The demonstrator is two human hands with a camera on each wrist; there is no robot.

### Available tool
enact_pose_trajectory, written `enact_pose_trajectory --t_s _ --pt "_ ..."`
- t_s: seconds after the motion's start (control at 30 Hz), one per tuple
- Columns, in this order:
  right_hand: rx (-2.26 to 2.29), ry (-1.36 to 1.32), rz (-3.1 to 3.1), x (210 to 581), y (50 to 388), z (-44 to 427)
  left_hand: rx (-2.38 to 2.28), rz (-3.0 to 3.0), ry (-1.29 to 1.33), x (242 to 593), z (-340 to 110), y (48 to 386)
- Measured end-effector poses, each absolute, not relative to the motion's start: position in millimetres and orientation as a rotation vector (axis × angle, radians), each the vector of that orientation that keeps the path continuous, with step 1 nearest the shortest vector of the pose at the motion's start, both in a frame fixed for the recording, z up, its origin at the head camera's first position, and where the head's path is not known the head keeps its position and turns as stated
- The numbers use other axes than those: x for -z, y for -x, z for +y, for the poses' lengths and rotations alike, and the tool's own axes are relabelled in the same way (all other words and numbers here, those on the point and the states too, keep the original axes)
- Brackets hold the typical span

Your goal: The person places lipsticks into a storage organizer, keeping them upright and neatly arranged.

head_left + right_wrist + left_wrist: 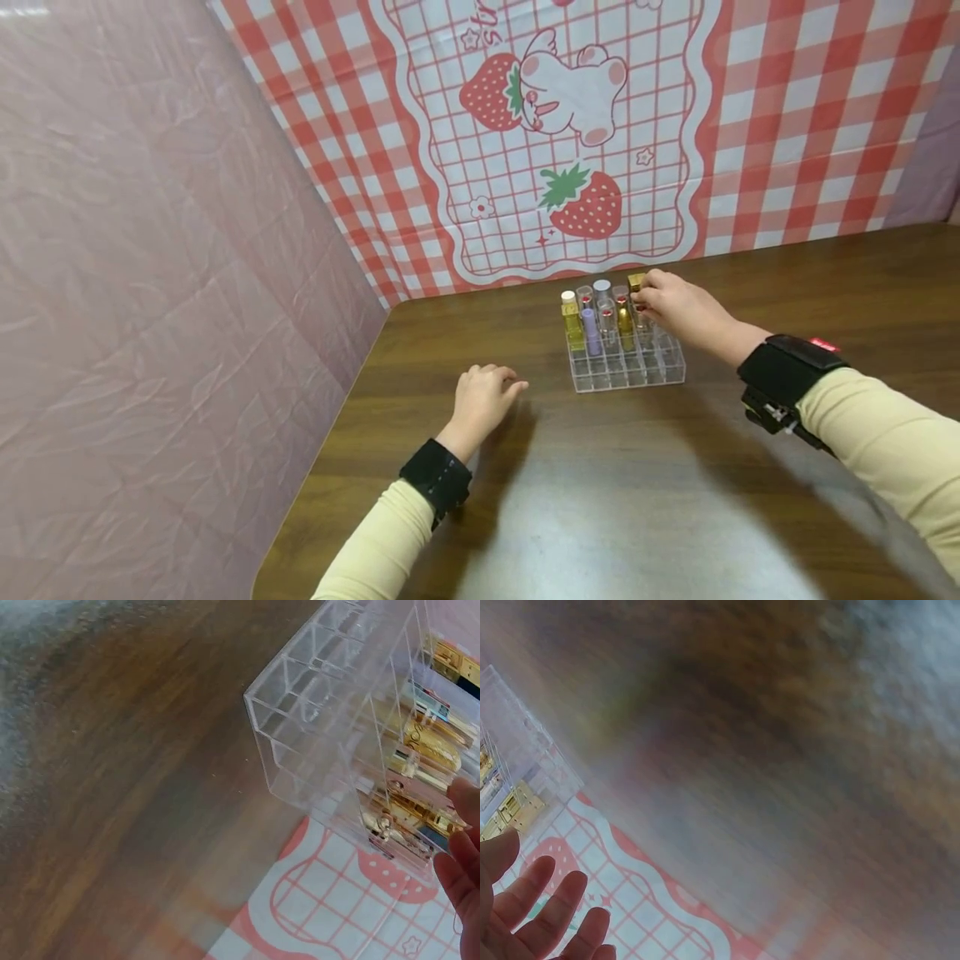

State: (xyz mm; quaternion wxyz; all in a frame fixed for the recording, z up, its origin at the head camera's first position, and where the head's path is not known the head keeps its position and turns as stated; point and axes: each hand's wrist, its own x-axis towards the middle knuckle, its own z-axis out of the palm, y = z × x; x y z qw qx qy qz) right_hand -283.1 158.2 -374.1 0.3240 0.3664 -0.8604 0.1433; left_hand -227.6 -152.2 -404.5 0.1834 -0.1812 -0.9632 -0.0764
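A clear tiered lipstick organizer (630, 371) stands on the table, with several lipstick tubes upright in its back rows. My right hand (686, 312) reaches to its back right corner, fingers bent around the top of a lipstick (427, 814) with gold and dark parts. In the right wrist view the fingertips sit on both sides of that tube's end; part of the hand is cut off. A gold-topped tube (636, 281) shows beside the fingertips. My left hand (482, 400) hovers at the table left of the organizer, holding nothing, its fingers loosely spread in the left wrist view.
A yellow bottle with a white cap (572, 321) and a lilac tube (591, 329) stand in the organizer's left part. The brown wooden table (615, 500) meets a red-checked strawberry cloth (585, 200) behind. Pink fabric (172, 292) hangs along the left.
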Motion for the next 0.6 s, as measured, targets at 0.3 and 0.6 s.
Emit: enact_pose_trajectory --t_s 0.3,0.6 --pt "-0.355 -0.852 -2.332 379.3 277.2 154.7 0.219 -2.721 0.511 407.8 -149.5 225.7" --pt "-0.263 -0.741 -2.485 378.4 273.2 148.4 0.218 -2.692 0.548 408.9 -145.6 226.1"
